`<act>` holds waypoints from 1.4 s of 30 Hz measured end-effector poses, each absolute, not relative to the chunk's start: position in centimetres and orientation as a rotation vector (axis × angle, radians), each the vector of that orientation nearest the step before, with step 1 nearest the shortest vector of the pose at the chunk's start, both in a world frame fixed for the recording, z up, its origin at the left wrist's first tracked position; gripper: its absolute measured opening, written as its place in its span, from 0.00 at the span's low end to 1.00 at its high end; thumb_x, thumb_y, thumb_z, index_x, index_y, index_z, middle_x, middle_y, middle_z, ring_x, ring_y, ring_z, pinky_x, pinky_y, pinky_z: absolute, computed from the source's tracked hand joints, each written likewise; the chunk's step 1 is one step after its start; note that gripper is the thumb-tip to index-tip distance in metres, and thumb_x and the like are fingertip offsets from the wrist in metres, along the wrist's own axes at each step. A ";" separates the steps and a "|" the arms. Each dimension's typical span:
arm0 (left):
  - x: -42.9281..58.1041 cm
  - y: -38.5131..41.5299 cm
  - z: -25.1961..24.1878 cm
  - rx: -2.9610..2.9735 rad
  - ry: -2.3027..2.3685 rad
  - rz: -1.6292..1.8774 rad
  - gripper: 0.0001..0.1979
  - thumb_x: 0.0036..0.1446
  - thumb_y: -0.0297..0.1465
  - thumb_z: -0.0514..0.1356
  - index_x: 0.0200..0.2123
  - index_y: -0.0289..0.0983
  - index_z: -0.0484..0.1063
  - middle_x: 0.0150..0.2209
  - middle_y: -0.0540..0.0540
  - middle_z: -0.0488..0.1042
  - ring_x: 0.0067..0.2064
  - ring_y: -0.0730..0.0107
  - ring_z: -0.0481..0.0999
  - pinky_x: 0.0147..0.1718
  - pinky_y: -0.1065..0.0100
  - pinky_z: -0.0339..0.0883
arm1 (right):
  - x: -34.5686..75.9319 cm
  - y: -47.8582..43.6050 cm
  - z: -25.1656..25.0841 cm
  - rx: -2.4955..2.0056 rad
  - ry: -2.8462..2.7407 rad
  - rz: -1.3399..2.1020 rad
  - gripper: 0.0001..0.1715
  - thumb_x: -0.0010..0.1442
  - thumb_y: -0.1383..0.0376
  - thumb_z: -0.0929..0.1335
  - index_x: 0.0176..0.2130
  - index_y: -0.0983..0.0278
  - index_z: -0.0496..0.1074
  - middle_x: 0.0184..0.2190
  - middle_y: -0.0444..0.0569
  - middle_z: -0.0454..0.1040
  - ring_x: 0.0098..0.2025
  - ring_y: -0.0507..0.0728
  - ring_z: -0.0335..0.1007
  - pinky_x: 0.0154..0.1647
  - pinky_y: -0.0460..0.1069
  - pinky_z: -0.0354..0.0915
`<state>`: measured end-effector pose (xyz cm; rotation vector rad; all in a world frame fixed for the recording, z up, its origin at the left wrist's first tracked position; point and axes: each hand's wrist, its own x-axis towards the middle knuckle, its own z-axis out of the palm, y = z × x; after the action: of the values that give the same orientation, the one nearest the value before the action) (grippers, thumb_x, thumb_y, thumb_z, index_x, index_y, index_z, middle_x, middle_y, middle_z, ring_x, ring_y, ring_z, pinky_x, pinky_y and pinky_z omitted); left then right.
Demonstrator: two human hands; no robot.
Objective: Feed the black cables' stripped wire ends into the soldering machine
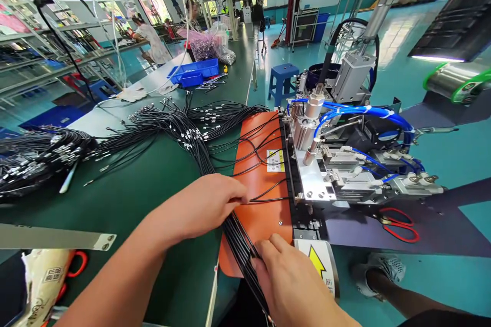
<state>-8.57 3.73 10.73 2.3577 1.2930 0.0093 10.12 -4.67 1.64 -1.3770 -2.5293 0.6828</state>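
My left hand [213,199] reaches across a thick bundle of black cables [238,235]. Its thumb and forefinger are pinched on a thin black cable [268,200] that runs to the machine's edge. Lower down, my right hand [287,276] has its fingers closed on the near part of the bundle; how many strands it grips is hidden. Beneath the cables lies an orange plate [261,225], with several single cables stretched over it. The metal machine [312,163] with blue air hoses stands just right of the plate.
More cables with silvery ends [192,135] spread over the green table [180,265]. Blue trays [195,71] sit farther back. Red-handled scissors [399,225] lie right of the machine, a blue stool [283,82] stands behind it, and a wire spool [458,83] is at far right.
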 end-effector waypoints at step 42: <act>1.3 0.7 0.9 2.413 0.943 0.741 0.11 0.70 0.30 0.53 0.39 0.34 0.74 0.31 0.47 0.71 0.32 0.71 0.68 0.30 0.69 0.60 | 21.6 -5.4 -0.6 -1.532 -1.543 0.682 0.12 0.67 0.61 0.68 0.50 0.56 0.71 0.42 0.43 0.76 0.40 0.49 0.74 0.44 0.41 0.69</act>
<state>1.34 0.73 0.90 2.4132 0.9433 0.7413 21.57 -5.44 -0.63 -1.5316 -1.5430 0.6824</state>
